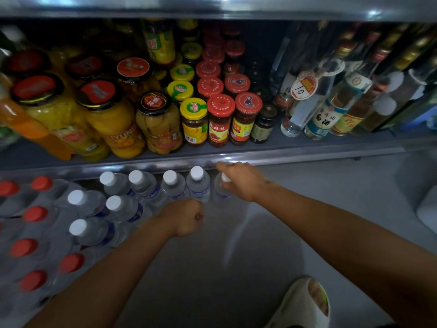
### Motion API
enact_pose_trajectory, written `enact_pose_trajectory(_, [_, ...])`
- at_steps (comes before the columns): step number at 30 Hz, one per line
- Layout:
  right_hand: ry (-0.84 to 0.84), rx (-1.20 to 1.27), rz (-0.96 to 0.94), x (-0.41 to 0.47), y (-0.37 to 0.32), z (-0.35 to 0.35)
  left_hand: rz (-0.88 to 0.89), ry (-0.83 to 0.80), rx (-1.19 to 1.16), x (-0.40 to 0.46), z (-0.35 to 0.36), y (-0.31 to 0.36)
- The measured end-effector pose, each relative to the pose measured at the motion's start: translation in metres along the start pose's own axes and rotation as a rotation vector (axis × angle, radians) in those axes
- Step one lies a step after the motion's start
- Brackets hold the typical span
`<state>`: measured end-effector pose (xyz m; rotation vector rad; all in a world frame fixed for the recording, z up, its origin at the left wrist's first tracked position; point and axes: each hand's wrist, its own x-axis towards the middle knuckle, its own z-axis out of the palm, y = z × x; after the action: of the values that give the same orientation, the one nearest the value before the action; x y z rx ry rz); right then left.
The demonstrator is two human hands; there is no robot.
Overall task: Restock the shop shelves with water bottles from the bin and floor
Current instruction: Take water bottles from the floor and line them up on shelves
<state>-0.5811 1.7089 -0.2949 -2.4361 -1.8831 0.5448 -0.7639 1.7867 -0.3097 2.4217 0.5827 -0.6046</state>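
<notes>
Several white-capped water bottles (197,183) stand in a row on the floor under the lowest shelf (307,152). My right hand (238,179) grips the neck of the rightmost water bottle (221,192) at the end of that row. My left hand (183,217) is curled into a fist in front of the row and holds nothing that I can see. More white-capped bottles (87,229) stand behind it to the left.
Shrink-wrapped packs of red-capped bottles (35,214) fill the floor at left. The shelf above carries jars of fruit (158,124), red-lidded sauce jars (220,119) and glass liquor bottles (331,112). Bare grey floor lies at right; a slipper (305,304) shows at the bottom.
</notes>
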Motion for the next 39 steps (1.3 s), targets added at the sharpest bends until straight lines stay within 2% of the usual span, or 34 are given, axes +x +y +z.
enact_pose_trajectory(9, [0.131,0.174,-0.018,-0.052,-0.031,-0.09,0.025,0.158,0.081,-0.051,-0.067,0.028])
enact_pose_trajectory(16, [0.406,0.198,-0.018,-0.09,-0.066,-0.182,0.064,0.32,0.133,-0.11,-0.14,0.066])
enact_pose_trajectory(24, [0.705,0.209,-0.055,-0.109,-0.097,-0.301,0.101,0.586,0.208,-0.162,-0.234,0.096])
enact_pose_trajectory(29, [0.862,0.235,-0.071,-0.099,-0.11,-0.372,0.123,0.728,0.262,-0.178,-0.289,0.106])
enact_pose_trajectory(35, [1.081,0.144,-0.057,-0.062,-0.107,-0.441,0.164,0.8,0.296,-0.172,-0.347,0.108])
enact_pose_trajectory(39, [1.115,0.108,-0.038,-0.026,-0.094,-0.47,0.156,0.842,0.321,-0.153,-0.375,0.102])
